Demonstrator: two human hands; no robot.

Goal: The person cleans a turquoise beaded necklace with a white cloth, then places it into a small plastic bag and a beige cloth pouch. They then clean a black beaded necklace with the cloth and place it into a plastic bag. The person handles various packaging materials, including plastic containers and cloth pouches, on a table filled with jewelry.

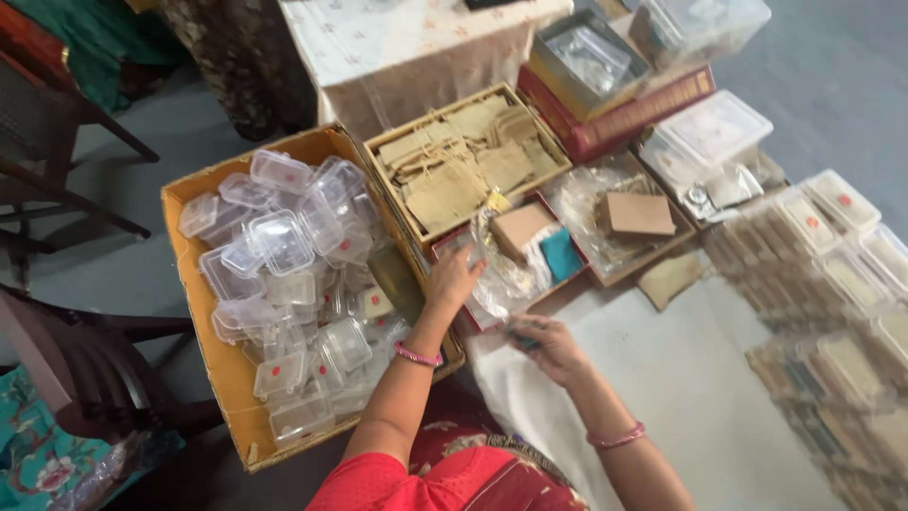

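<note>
The left hand (pixel 452 280) reaches forward with its fingers loosely spread, resting on the crinkled clear plastic (pixel 497 284) at the near edge of a shallow red-rimmed tray (pixel 579 257); whether it pinches anything there cannot be told. The right hand (pixel 547 343), nearer the body and just right of the left, is curled around a small dark teal object (pixel 526 338), too blurred to tell its kind, above a pale cloth (pixel 681 378) spread on the floor. In the tray just beyond the left hand lie a small tan cardboard box (pixel 519 228) and a teal piece (pixel 560 254). Left of the left forearm stands an open yellow-brown carton (pixel 208 360) heaped with small clear plastic boxes (pixel 284 241). Farther ahead is a wooden tray (pixel 378 156) full of beige drawstring pouches (pixel 463 161). To the right of the right hand, rows of lidded clear containers (pixel 832 246) run along the cloth's edge. A dark wooden chair (pixel 85 369) stands well to the left.
</note>
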